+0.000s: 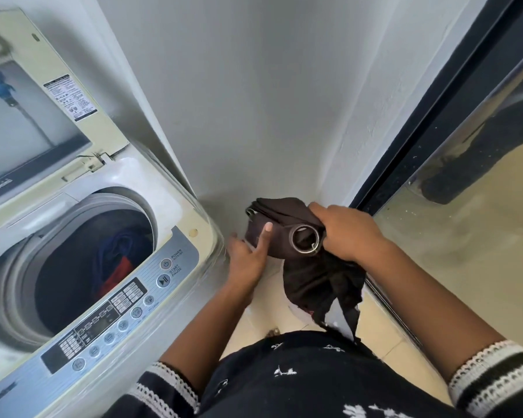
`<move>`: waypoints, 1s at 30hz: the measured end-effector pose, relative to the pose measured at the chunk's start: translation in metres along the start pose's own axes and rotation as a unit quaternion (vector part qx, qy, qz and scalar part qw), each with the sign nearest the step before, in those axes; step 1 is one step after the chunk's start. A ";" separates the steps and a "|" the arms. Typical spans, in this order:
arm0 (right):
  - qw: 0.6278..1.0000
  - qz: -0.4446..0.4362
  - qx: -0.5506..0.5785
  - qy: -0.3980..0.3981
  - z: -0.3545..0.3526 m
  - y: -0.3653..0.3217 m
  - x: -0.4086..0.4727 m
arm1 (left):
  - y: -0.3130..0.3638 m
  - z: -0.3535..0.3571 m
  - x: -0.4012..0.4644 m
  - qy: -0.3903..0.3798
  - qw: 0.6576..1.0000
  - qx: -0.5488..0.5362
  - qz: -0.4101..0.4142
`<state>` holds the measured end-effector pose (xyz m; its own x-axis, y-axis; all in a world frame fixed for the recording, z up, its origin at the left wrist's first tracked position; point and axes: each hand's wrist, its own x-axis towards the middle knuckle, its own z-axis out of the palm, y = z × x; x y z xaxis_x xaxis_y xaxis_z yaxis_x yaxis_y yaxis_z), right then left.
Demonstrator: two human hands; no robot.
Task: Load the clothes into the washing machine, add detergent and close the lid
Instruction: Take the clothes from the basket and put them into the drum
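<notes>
The top-loading washing machine point(82, 236) stands at the left, against the white wall point(269, 101). Its lid point(40, 110) is raised upright at the back, leaving the drum point(82, 260) open. Inside the drum lie dark clothes with a blue piece point(120, 242) and a red piece point(115, 277) visible near the right side of the opening. The control panel point(115, 303) runs along the machine's front edge.

To the right of the machine, above the tiled floor point(384, 324), both hands handle a dark brown garment point(311, 260) bearing a metal ring eyelet point(304, 239). The right hand point(349, 232) grips the bunched fabric just beside the eyelet, fingers curled round it. The left hand point(249, 251) is on the garment's machine-facing side, forefinger extended straight and lying on the cloth; the remaining fingers reach behind the fabric, and their grip cannot be determined. The garment's loose lower part hangs down below the right hand.

A dark-framed glass door point(453, 182) stands at the far right, well apart from the machine.
</notes>
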<state>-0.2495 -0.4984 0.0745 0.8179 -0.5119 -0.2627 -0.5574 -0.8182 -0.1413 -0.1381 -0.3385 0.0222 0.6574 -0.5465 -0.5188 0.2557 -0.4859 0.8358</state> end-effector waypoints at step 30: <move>0.892 -0.018 0.430 0.139 0.047 -0.011 -0.019 | 0.042 -0.018 0.019 -0.069 0.976 -0.199 -0.055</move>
<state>-0.2654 -0.4678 0.0363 0.7754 -0.6314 -0.0136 -0.3357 -0.3939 -0.8556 -0.1022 -0.3572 0.0504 0.5157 -0.6061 -0.6055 0.5927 -0.2580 0.7630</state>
